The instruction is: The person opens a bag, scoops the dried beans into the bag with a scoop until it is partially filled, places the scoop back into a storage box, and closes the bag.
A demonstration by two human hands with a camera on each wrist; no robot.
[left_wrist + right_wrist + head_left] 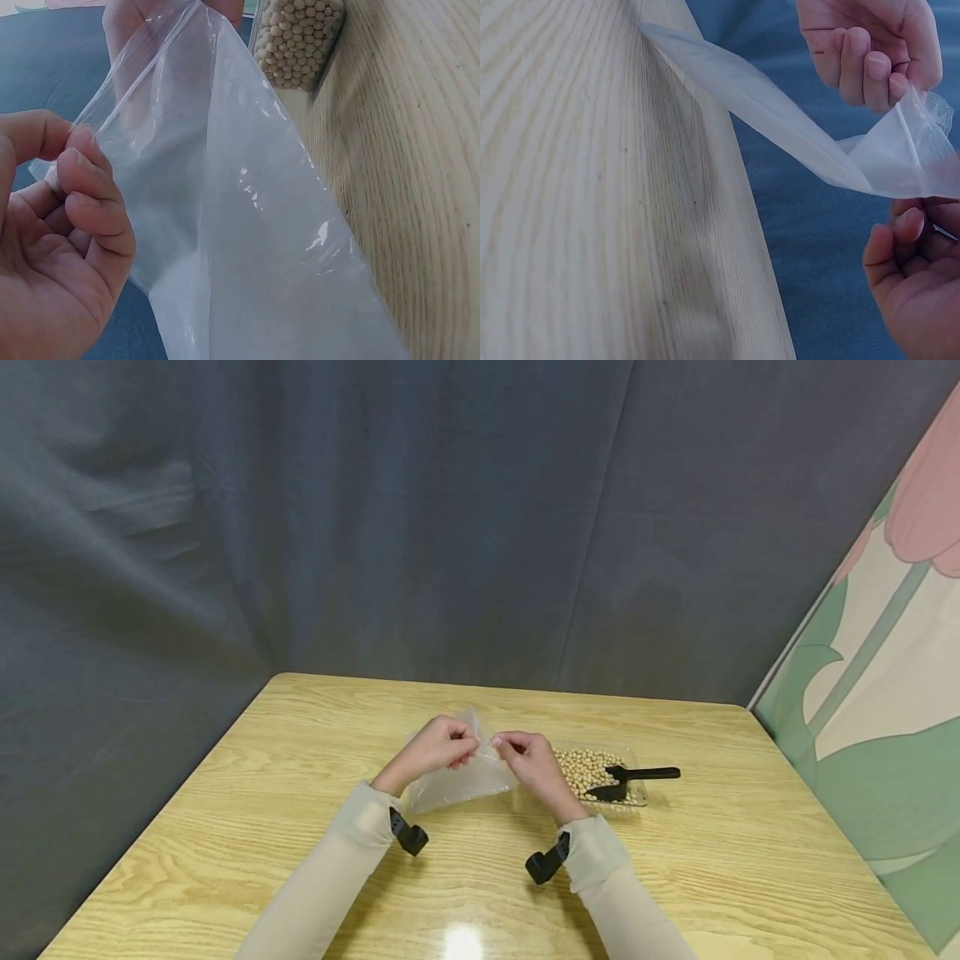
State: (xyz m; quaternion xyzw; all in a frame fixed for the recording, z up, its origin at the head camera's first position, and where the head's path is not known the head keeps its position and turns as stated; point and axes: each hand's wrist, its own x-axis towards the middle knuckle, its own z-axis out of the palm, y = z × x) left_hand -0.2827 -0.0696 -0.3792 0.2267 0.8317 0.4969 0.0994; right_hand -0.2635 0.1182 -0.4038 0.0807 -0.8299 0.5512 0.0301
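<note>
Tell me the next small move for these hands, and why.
I'd ease the left hand and right hand apart to widen the plastic bag's mouth: both pinch its top edge, the plastic bag looks flat with nothing inside, and the soybeans with a black scoop sit just to the right, probably meant for filling.

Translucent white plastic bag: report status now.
Left hand and right hand pinching bag at edge. No contents visible inside. Round beige beans right of it, apparently not blocking.

Both hands (pixel 439 746) (pixel 531 763) pinch near each other, fingers (pixel 99 214) curled, forearms (pixel 324 881) converging.
</note>
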